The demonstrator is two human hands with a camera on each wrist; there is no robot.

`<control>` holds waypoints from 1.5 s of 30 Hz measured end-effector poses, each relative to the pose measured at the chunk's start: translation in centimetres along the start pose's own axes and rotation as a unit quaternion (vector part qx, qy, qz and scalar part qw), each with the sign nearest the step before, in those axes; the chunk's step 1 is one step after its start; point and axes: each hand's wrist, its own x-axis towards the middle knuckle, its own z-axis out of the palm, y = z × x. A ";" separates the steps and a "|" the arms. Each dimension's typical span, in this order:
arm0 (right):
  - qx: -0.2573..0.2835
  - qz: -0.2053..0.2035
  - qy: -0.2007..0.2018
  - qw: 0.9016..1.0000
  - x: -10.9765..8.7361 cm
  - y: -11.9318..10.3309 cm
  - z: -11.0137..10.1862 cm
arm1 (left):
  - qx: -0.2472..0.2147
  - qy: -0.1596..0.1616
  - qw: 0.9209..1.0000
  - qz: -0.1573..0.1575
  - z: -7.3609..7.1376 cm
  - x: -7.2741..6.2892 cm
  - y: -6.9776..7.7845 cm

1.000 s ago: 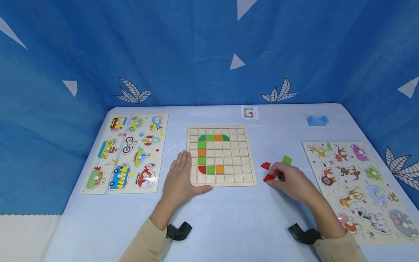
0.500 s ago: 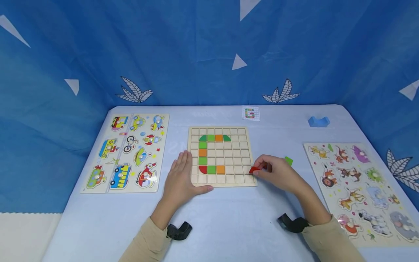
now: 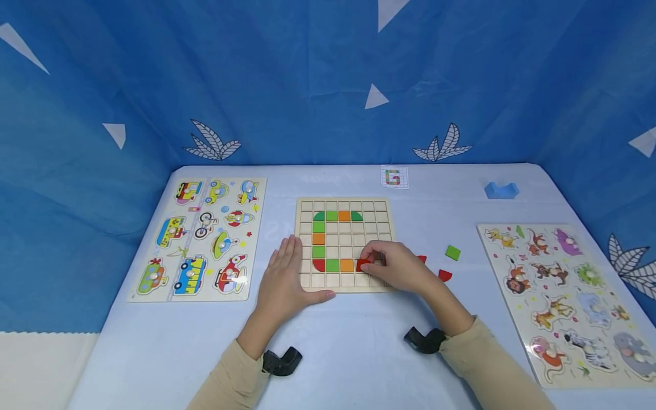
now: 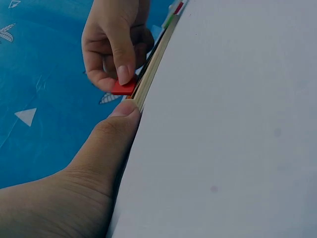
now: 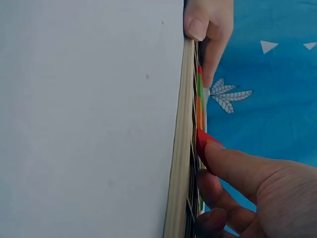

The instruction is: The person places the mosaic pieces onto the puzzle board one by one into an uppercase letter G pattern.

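Note:
My right hand (image 3: 397, 265) pinches a red tile (image 3: 363, 265) between thumb and fingers. It is at the wooden grid board (image 3: 353, 280), beside an orange tile (image 3: 347, 266) in the lower tile row. In the right wrist view this red tile (image 5: 204, 144) is tilted against the board's surface; its full outline is hidden by the fingers. Green, orange and red tiles form a C-like line on the grid. My left hand (image 3: 282, 279) rests at the board's left side, its fingers straight along the edge and its thumb at the front edge.
Two red quarter-round tiles (image 3: 445, 275) and a green square tile (image 3: 453, 253) lie right of the board. A vehicle puzzle (image 3: 205, 242) lies left, an animal puzzle (image 3: 556, 296) right. Behind are a pattern card (image 3: 394, 177) and a blue block (image 3: 501, 191).
My right hand has carried the red tile leftward from the table beside the board to over its lower tile row. The loose tiles on the right are uncovered. My left hand has stayed put.

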 end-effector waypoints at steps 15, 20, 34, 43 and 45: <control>-0.076 -0.019 0.030 0.996 0.0 -0.5 0.7 | 0.000 0.005 1.000 0.006 -0.2 0.0 0.1; -0.084 -0.014 0.030 0.996 0.0 -0.7 0.8 | 0.001 0.004 1.000 0.004 -0.1 -0.1 0.0; -0.096 0.048 0.101 0.989 -2.8 2.7 -3.1 | -0.005 0.006 1.000 0.005 0.1 0.0 0.0; -0.156 0.169 0.125 0.965 -5.7 6.9 -7.1 | -0.005 0.004 1.000 0.004 0.1 -0.1 0.0; -0.160 0.182 0.124 0.962 -6.0 7.5 -7.4 | -0.005 0.005 1.000 0.004 0.1 -0.1 0.0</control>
